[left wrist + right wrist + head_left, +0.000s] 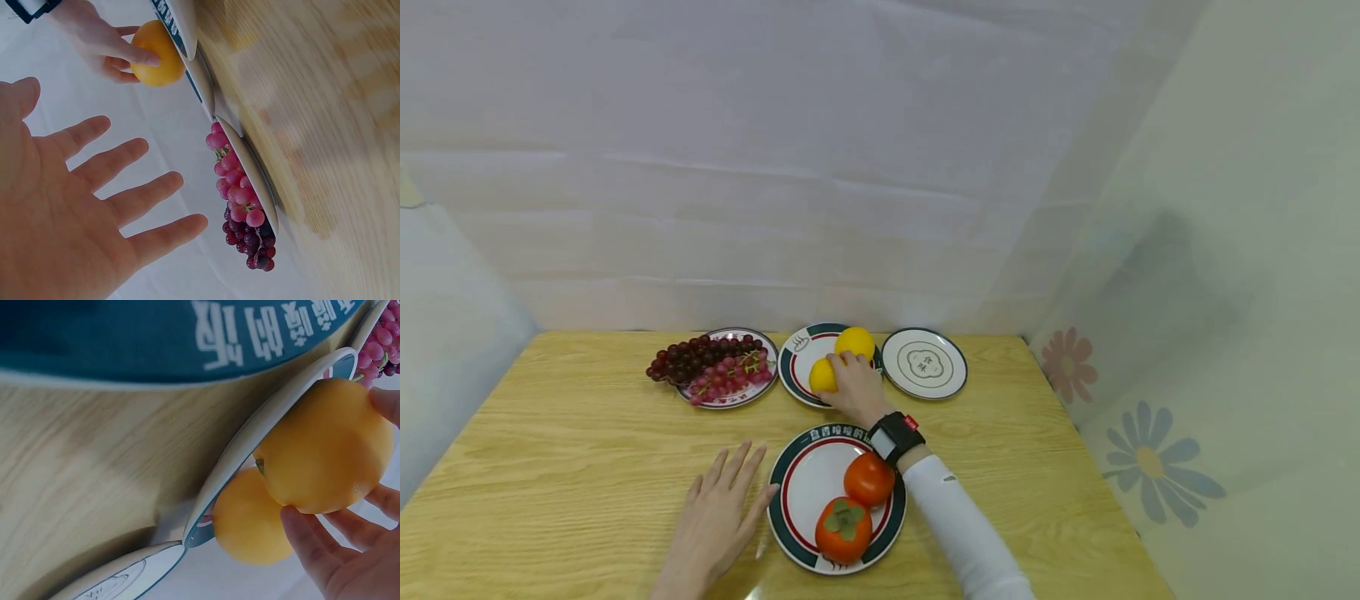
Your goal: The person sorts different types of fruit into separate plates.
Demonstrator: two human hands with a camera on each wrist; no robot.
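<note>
My right hand (859, 390) grips an orange (325, 450) between thumb and fingers, over the green-rimmed plate (797, 367) at the back. Behind it, a second orange (855, 342) sits on the same plate. My left hand (718, 508), palm down with fingers spread, holds nothing; in the left wrist view its palm faces the camera. It is left of the larger front plate (805, 483). On that plate are a persimmon (844, 537) with a green calyx and another round red-orange fruit (869, 477), beneath my right wrist.
At the back left, a plate (767, 385) bears dark grapes (688, 362) and pink grapes (730, 379), some overhanging its rim. A small white plate (922, 383) stands at the back right. White sheeting (820, 167) rises behind the wooden table (572, 450).
</note>
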